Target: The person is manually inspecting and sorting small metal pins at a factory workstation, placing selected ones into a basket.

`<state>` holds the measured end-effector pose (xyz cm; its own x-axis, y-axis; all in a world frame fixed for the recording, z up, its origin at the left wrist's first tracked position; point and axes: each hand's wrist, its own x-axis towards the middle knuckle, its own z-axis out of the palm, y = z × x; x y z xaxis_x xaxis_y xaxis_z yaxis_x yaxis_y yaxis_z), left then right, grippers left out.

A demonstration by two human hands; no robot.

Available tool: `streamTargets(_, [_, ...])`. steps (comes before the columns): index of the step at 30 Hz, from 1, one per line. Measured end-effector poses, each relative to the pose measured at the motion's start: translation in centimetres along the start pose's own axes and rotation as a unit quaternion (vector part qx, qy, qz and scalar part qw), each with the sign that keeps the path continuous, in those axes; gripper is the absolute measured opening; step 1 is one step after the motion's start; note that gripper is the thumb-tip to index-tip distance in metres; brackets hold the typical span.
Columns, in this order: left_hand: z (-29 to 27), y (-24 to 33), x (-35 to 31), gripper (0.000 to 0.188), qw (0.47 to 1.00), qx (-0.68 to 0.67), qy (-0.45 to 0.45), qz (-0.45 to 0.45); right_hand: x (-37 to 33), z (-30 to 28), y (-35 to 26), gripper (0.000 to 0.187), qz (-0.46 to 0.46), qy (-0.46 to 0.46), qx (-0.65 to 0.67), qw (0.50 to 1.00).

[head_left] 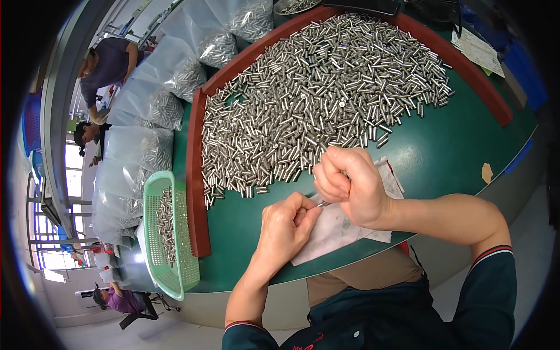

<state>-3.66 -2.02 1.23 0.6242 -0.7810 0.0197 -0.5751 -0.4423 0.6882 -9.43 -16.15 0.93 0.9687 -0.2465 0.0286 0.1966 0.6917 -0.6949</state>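
My left hand (286,226) is closed in a pinch on a small metal pin (322,204), whose shiny end shows at the fingertips. Just to the right and slightly higher, my right hand (353,184) is curled into a fist; whatever it holds is hidden by the fingers. Beneath both hands lies a pale, stained cloth (326,236) on the green tabletop. Beyond them spreads a large heap of short, shiny metal pins (326,87), with its near edge close to my fingers.
Red-brown rails (197,175) border the heap. A light green perforated basket (189,268) with pins inside stands at the left. Behind it, clear plastic bags of pins (163,111) line the table. Papers (479,51) lie at the far right. Several people are in the left background.
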Motion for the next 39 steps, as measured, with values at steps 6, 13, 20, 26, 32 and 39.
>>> streamTargets(6, [0.0, -0.1, -0.1, 0.012, 1.0, -0.001, 0.007, -0.001, 0.0, 0.1, 0.0, 0.041, -0.002, 0.0, -0.008, 1.0])
streamTargets(13, [0.1, -0.1, 0.0, 0.012, 1.0, -0.003, 0.005, -0.004, -0.1, 0.2, 0.1, 0.041, -0.013, -0.009, -0.021, 1.0])
streamTargets(20, [0.3, 0.2, 0.0, 0.012, 1.0, -0.012, 0.012, -0.008, -0.4, 0.3, 0.7, 0.04, -0.057, -0.021, -0.043, 0.997])
streamTargets(26, [0.1, 0.2, 0.0, 0.012, 1.0, 0.003, 0.012, 0.013, -0.9, 1.4, 0.9, 0.036, -0.074, -0.036, -0.148, 0.986])
streamTargets(32, [-0.5, -0.6, 0.2, 0.012, 0.974, -0.217, 0.01, -0.061, 1.1, -0.1, -1.9, 0.041, -0.093, -0.001, 0.013, 0.996])
streamTargets(39, [-1.5, -2.4, 0.7, 0.016, 0.745, -0.64, -0.091, -0.166, 1.6, -0.7, -2.8, 0.041, -0.068, 0.055, 0.031, 0.996])
